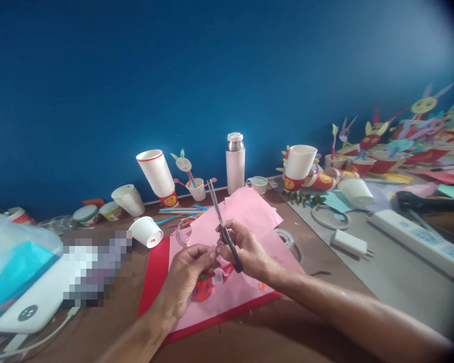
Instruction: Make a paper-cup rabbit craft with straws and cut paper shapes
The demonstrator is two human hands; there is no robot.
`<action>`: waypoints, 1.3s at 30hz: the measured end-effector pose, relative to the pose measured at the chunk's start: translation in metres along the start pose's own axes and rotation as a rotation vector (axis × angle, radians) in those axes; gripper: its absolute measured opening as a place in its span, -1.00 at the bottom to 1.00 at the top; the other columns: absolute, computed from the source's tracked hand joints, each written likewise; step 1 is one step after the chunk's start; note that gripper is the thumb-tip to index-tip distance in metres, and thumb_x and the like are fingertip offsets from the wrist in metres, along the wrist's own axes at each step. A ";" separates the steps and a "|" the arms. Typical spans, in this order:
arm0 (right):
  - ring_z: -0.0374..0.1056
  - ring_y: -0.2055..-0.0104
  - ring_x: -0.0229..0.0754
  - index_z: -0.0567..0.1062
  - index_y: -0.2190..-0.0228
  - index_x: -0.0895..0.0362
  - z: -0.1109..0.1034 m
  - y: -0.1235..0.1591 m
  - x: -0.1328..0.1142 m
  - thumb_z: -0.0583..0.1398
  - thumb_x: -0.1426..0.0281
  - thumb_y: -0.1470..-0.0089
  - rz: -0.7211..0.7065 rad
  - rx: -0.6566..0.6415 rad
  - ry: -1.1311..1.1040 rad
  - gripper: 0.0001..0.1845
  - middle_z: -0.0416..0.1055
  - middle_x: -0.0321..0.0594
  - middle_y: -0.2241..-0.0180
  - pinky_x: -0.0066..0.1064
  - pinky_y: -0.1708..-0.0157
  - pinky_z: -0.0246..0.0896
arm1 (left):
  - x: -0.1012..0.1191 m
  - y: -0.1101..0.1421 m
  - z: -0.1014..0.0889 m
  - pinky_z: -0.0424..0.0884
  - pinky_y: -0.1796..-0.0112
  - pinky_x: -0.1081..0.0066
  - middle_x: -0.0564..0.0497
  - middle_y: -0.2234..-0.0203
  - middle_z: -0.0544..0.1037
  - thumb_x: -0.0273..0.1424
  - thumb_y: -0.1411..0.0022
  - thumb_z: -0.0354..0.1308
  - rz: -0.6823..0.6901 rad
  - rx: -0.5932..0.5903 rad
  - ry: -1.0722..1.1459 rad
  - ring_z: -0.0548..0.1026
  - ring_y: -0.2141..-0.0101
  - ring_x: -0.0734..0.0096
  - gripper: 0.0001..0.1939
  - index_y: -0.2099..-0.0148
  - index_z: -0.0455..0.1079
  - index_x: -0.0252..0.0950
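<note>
In my right hand (249, 252) is a pair of scissors (231, 248) with dark handles, its blades pointing up and away from me. My left hand (187, 269) is closed in a pinch beside it, the fingertips almost meeting those of the right. What the left fingers hold is too small to make out. Below the hands, a round red paper face (203, 290) with drawn eyes and small paper scraps lie on pink sheets (245, 287). Under these is a red sheet (153, 275). Another torn-edged pink sheet (245, 209) lies behind the hands.
Behind stand stacked paper cups (155, 174), a cup with a paper rabbit (184, 165) and a pink thermos (235, 169). A tipped white cup (147, 232) and a power bank (38, 292) are left. Right are a charger (350, 243), a power strip (419, 242) and several paper-figure cups (388, 160).
</note>
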State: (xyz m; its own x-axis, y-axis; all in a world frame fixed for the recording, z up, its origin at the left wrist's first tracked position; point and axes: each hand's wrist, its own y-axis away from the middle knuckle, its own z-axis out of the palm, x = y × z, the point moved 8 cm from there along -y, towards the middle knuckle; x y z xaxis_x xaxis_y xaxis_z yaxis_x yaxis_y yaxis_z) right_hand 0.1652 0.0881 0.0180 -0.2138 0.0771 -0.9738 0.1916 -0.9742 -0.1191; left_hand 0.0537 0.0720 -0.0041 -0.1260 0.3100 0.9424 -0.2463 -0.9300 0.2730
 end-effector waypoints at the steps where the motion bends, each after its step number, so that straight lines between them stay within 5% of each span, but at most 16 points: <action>1: 0.14 0.58 -0.39 0.25 0.32 0.14 0.001 0.000 0.001 0.16 0.57 0.27 0.006 0.003 -0.025 -0.63 0.25 -0.42 0.59 -0.54 0.58 0.04 | 0.000 0.000 0.000 0.24 0.53 0.55 0.06 0.63 0.44 -0.32 0.09 0.25 -0.001 0.009 0.007 0.34 0.59 0.56 -0.81 0.45 0.44 -0.35; 15: 0.15 0.55 -0.37 0.24 0.33 0.11 0.006 0.001 0.004 0.23 0.46 0.24 -0.022 0.012 -0.105 -0.63 0.23 -0.42 0.57 -0.53 0.57 0.06 | 0.003 0.001 -0.001 0.27 0.51 0.54 0.07 0.62 0.44 -0.36 0.09 0.24 0.024 0.076 0.090 0.35 0.59 0.56 -0.84 0.47 0.41 -0.36; 27: 0.10 0.51 -0.35 0.30 0.25 0.18 0.011 0.004 0.002 0.15 0.14 0.04 0.130 -0.521 0.099 -0.60 0.18 -0.35 0.53 -0.49 0.51 0.05 | 0.023 -0.001 -0.022 0.32 0.44 0.54 0.07 0.60 0.47 -0.43 0.10 0.23 0.038 0.105 0.025 0.42 0.54 0.53 -0.91 0.52 0.40 -0.35; 39: 0.13 0.48 -0.33 0.30 0.26 0.17 0.018 0.007 0.002 0.18 0.16 0.08 0.134 -0.613 0.149 -0.60 0.22 -0.32 0.48 -0.48 0.50 0.07 | 0.034 -0.002 -0.031 0.33 0.44 0.50 0.09 0.58 0.49 -0.49 0.12 0.18 0.068 0.170 0.099 0.44 0.55 0.52 -0.96 0.50 0.38 -0.34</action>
State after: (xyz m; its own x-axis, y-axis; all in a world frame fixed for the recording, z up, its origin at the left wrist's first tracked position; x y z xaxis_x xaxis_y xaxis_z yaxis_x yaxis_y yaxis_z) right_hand 0.1494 0.0773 0.0183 -0.0227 0.0349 -0.9991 0.7296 -0.6827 -0.0404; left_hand 0.0197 0.0902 0.0214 -0.2325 0.2557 0.9384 -0.0695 -0.9667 0.2462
